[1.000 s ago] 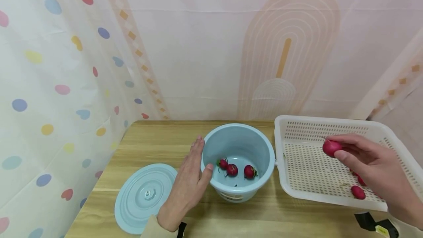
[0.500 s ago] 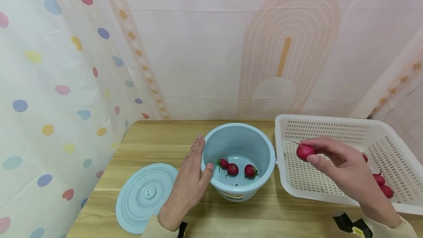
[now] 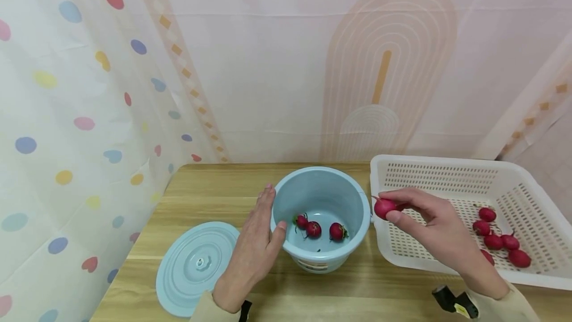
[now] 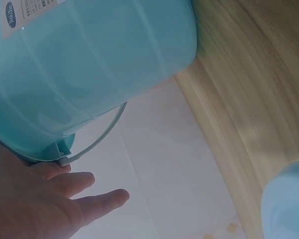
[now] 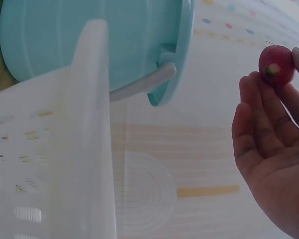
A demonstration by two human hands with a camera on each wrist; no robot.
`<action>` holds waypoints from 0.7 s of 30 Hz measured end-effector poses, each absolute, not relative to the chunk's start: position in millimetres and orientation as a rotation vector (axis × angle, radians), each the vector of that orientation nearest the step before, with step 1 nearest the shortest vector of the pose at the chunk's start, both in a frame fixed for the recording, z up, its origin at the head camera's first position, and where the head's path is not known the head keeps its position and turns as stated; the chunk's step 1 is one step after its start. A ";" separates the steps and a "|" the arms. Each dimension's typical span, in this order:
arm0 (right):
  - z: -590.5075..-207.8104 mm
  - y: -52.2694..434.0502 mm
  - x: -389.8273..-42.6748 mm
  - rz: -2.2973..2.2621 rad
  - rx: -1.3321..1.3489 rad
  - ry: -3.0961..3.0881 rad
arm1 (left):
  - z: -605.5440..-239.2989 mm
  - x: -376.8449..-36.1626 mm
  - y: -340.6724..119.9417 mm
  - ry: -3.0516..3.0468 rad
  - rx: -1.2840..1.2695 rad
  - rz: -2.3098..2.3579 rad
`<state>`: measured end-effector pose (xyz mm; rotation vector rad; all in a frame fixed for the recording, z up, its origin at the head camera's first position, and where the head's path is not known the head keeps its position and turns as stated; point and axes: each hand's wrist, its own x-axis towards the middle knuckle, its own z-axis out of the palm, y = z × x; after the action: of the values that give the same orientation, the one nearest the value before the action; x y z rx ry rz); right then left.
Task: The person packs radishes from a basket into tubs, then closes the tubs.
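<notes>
A light blue bucket (image 3: 286,250) stands mid-table with three red radishes (image 3: 314,229) on its bottom. My left hand (image 3: 254,252) lies flat against the bucket's left wall, fingers straight, thumb on the rim; the left wrist view shows the bucket's wall (image 4: 89,74) and my fingers (image 4: 74,206). My right hand (image 3: 429,227) pinches a red radish (image 3: 383,207) between thumb and fingertips, just right of the bucket's rim, above the left edge of the white basket (image 3: 447,183). In the right wrist view the radish (image 5: 276,64) sits at my fingertips (image 5: 254,89) near the bucket (image 5: 89,45).
The bucket's round blue lid (image 3: 194,267) lies on the wooden table (image 3: 214,183) at the left. Several radishes (image 3: 493,240) rest in the basket's right part. Patterned curtains close in the back and left. A dark strap (image 3: 451,302) shows at my right wrist.
My right hand has carried the radish leftward from over the basket to the bucket's right rim. More radishes in the basket are uncovered. The left hand has stayed put.
</notes>
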<state>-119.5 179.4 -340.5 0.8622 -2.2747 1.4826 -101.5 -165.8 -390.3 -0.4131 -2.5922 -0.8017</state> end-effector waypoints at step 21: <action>-351.7 142.1 -138.0 1.103 1.156 -2.253 | -391.7 -102.5 -167.7 -2.573 -0.442 -0.793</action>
<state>-138.0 142.1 -351.7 1.1560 -2.2533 1.1034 -102.5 -167.7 -391.7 -0.4416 -2.5732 -0.7925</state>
